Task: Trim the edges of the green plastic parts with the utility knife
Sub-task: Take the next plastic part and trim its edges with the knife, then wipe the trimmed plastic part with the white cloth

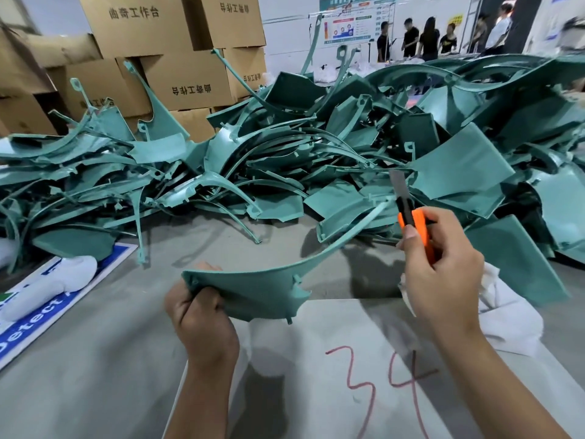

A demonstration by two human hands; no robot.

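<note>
My left hand (201,315) grips the near corner of a curved green plastic part (262,291), holding it above the table. Its thin arm sweeps up and right toward the pile. My right hand (443,270) holds an orange utility knife (414,223) with the thumb on the slider. The blade points up and away, just right of the part's far tip and apart from it. A large heap of green plastic parts (285,160) covers the table behind.
A white sheet marked "34" (364,369) lies on the grey table (95,359) under my arms. A white cloth (503,315) sits at right, a white glove (53,286) on a blue sign at left. Cardboard boxes (177,52) stand behind; people stand far back.
</note>
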